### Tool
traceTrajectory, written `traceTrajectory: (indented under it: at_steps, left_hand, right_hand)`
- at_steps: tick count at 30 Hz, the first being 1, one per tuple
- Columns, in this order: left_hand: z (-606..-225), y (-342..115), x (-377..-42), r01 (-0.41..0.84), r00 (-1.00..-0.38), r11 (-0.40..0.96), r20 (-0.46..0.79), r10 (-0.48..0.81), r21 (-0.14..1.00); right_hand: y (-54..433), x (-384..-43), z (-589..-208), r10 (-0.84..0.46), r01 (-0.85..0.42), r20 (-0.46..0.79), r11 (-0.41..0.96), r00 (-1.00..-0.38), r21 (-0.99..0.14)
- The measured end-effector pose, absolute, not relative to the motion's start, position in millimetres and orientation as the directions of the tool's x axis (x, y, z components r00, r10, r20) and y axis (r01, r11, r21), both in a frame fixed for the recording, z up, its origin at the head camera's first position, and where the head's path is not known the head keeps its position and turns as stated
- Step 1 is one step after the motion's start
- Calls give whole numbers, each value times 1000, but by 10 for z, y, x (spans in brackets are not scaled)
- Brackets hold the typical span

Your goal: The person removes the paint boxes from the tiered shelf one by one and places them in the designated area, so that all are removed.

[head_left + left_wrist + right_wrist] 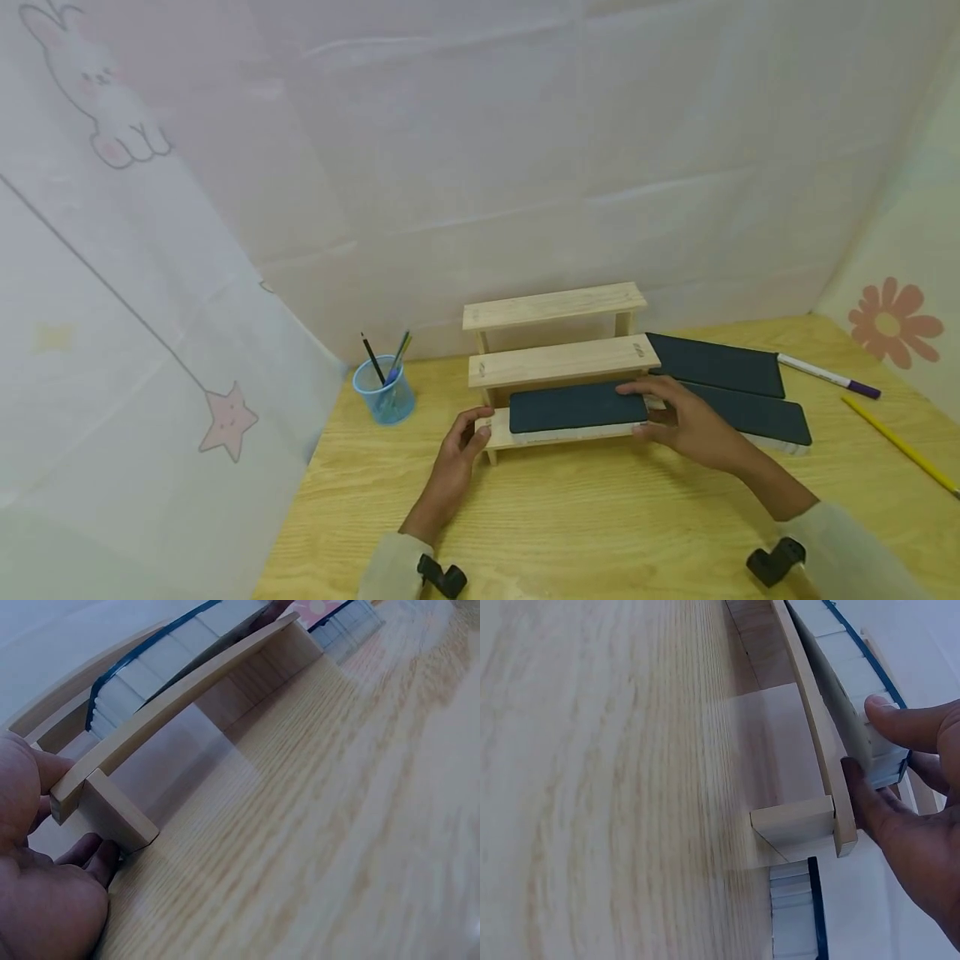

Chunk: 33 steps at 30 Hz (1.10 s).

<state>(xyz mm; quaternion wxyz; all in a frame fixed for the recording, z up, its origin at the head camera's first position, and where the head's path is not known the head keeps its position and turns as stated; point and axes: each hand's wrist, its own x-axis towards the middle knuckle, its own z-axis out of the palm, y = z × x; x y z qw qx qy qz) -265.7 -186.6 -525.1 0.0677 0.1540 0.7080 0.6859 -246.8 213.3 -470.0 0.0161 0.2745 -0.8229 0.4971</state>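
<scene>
A pale wooden three-step shelf (558, 361) stands against the back wall. Over its lowest step lies a long white box with a dark blue top (577, 407). My right hand (693, 429) pinches the box's right end, thumb on the front side and fingers at the back and underneath. In the right wrist view this end of the white box (851, 671) is tilted up off the step, with a gap below it. My left hand (452, 458) holds the left end of the lowest step (161, 712), its lower fingers beside the shelf's leg (124, 814).
Two similar dark-topped boxes, a rear one (716, 365) and a front one (750, 412), lie right of the shelf. Farther right are a purple-capped white marker (825, 375) and a yellow pencil (900, 446). A blue mesh cup (390, 400) with pencils stands left.
</scene>
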Motion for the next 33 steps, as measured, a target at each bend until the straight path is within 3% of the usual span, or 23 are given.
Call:
traceTrajectory:
  at_steps: [20, 33]
  left_hand:
    - [-5231, -1863, -2639, 116, -946, 21, 104, 307, 993]
    - [-5245, -1872, -2642, 124, -942, 18, 112, 317, 992]
  right_hand:
    - [2142, -2419, -4776, -393, -459, 336, 277, -856, -844]
    - [2342, -2267, -4705, -337, -463, 351, 353, -874, -813]
